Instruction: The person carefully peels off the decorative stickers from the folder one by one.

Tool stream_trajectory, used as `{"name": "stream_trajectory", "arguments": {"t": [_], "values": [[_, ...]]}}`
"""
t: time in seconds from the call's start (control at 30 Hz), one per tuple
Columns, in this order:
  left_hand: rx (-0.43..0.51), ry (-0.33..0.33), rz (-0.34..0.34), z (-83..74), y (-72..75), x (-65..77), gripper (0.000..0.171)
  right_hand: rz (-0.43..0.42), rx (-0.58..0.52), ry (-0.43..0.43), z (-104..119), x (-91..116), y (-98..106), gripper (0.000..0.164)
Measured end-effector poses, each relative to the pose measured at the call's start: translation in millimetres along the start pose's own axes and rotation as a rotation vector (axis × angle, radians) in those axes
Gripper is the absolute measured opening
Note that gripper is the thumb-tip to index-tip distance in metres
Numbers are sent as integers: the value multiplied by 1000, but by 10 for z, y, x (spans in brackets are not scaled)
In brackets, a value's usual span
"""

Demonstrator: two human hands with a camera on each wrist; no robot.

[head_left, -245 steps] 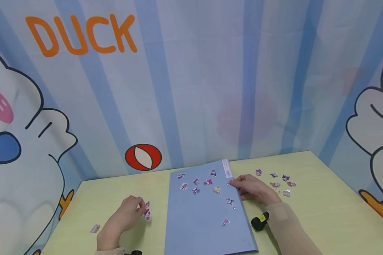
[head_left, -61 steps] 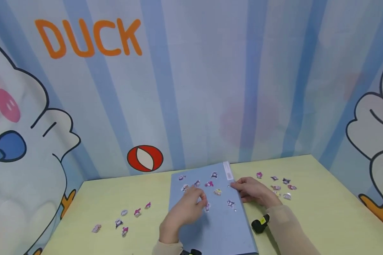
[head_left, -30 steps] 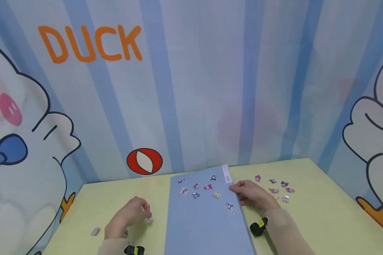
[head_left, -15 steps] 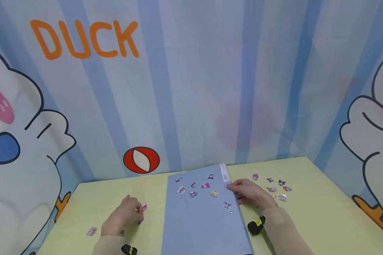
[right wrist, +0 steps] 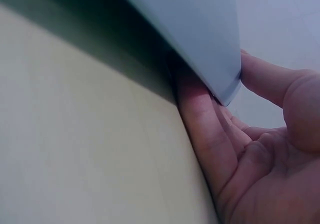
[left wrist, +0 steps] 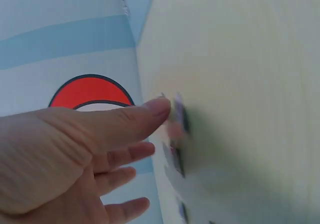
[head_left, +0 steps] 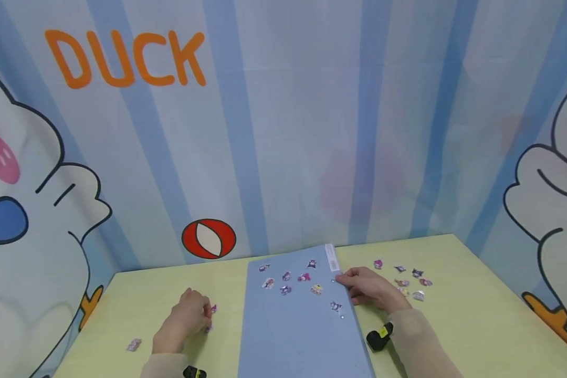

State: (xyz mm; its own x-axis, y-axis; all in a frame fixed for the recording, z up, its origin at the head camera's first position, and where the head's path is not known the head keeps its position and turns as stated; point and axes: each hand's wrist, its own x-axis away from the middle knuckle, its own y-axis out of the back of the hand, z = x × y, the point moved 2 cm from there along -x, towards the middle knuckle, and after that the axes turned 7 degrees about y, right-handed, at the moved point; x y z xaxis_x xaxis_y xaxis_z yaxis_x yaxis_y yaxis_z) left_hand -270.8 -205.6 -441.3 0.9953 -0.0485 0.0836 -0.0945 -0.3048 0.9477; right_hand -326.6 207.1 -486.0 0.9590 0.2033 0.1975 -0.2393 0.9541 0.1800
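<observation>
In the head view a blue folder (head_left: 293, 336) leans up from the table, with several small cartoon-character stickers, one of them pink (head_left: 304, 277), on its upper half. My right hand (head_left: 370, 289) grips its right edge; the right wrist view shows the thumb (right wrist: 270, 79) on the cover and a finger (right wrist: 202, 119) underneath. To the left of the folder, my left hand (head_left: 185, 319) is low over the table, its thumb and index fingertip pinching a small sticker (head_left: 209, 328), blurred in the left wrist view. Just beyond the fingertips lies a pink sticker (head_left: 213, 308).
Another sticker (head_left: 134, 344) lies at the table's left. Several more, including a dark one (head_left: 417, 273), are scattered right of the folder. A striped cloth backdrop (head_left: 283, 157) with duck drawings stands behind the table (head_left: 482, 315).
My left hand has moved from over the folder to the table at left, carrying a sticker there. The sticker at the folder's lower right is gone. My right hand keeps its hold.
</observation>
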Motion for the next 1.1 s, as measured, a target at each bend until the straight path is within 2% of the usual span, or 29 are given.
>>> {"name": "stream_trajectory", "arguments": {"t": [0.17,0.4,0.53,0.67,0.87,1.1], "values": [[-3,36,31,-98,70,14,27,-6,19,-2,-14,-15,2,38],[22,-40,4,-375,98,-7,24,-4,15,2,-2,-18,-10,39],[84,-61,-2,-622,10,-83,20,-6,18,9,2,-12,-1,39],[125,-84,23,-912,-113,-130,27,-5,23,7,-13,0,22,40],[167,-180,73,-1417,-236,-118,33,-23,21,-1,-3,15,56,40],[155,-269,70,-1934,-449,-77,27,-7,32,2,-12,7,1,41]]}}
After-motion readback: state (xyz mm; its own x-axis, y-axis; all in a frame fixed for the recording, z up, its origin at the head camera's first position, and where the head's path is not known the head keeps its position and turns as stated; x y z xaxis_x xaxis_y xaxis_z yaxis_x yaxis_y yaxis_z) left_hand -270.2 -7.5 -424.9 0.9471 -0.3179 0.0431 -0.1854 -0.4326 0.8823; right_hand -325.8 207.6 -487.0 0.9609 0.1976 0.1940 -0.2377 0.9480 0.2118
